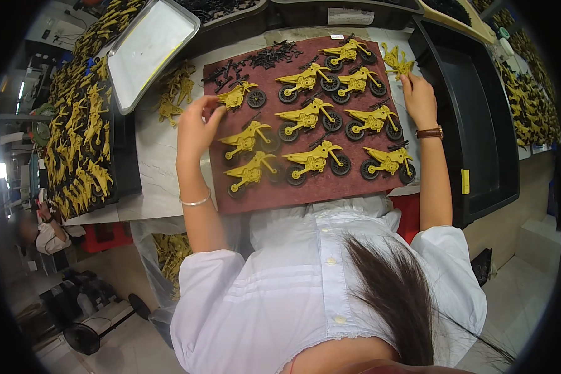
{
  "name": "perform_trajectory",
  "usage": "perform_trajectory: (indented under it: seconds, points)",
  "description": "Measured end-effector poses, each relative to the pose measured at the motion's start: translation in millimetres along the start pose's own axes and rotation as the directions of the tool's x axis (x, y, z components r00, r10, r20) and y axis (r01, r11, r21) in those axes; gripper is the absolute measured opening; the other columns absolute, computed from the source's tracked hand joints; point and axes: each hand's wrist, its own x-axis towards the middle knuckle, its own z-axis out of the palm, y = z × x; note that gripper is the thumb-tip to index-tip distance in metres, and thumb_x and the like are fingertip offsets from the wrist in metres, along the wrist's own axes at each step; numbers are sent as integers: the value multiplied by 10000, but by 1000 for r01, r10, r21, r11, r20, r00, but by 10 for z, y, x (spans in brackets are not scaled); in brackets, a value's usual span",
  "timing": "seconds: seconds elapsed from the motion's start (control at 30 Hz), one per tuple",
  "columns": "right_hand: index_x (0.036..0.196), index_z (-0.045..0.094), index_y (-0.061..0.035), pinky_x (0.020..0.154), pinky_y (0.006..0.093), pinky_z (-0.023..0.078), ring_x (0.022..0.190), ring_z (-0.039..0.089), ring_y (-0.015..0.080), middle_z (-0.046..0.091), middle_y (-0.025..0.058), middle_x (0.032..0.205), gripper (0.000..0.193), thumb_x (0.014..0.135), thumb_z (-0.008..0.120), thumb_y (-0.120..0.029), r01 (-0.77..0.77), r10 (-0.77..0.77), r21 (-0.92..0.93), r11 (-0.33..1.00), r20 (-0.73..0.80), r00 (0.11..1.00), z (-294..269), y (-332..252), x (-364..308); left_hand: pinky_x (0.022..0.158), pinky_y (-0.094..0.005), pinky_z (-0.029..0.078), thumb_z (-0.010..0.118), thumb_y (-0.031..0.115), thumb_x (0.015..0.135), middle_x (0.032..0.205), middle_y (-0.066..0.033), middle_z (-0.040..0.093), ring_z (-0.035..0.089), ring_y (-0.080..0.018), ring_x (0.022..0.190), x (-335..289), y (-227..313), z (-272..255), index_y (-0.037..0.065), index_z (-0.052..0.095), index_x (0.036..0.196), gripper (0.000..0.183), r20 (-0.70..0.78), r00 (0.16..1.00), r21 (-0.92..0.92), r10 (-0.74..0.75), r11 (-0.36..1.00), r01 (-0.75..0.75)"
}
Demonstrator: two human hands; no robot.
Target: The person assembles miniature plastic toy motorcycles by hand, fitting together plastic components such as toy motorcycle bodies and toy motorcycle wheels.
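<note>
My right hand [419, 100] reaches past the mat's right edge, fingertips closed on a yellow toy motorcycle body [400, 63] without wheels. My left hand [199, 124] is at the mat's left edge, fingers curled and thumb close to them. Whatever they may hold is hidden. Its fingertips are beside the tail of a yellow toy motorcycle [235, 95], which shows a black front wheel. Several more yellow toy motorcycles [306, 116] with black wheels lie in rows on the dark red mat [330, 193]. Small black parts [271, 56] are heaped at the mat's far left.
An empty-looking pale metal tray [149, 53] leans at the far left, near loose yellow bodies [177, 90]. A large rack of yellow pieces [81, 143] stands left. A deep black bin [474, 137] stands right, and more black bins [287, 19] line the back.
</note>
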Motion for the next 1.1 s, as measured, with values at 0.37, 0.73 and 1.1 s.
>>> perform_trajectory:
  seconds: [0.37,0.73,1.1]
  points:
    - [1060,677,-71,785,435,507,903,640,364,667,185,989,312,854,666,-306,-100,101,19,995,-65,993,-69,-18,-80,723,-256,433,763,232,799,896,-23,628,567,-134,809,298,-435,20,54,604,915,265,-35,995,-242,92,965,-98]
    - [1062,600,-8,732,346,577,888,656,300,654,152,974,309,756,646,1,89,-15,361,928,-204,979,-254,-269,-291,840,-403,575,570,82,940,1068,-143,643,657,-202,947,215,-186,73,43,515,1023,106,122,990,-939,-72,314,139]
    - [960,678,-15,836,360,520,942,666,269,691,118,1020,261,710,673,60,521,-522,589,618,-188,832,-1070,-1209,-487,887,-459,534,364,271,1025,1191,-198,597,622,-297,1065,-456,800,483,-48,487,1241,405,329,914,-944,238,94,315]
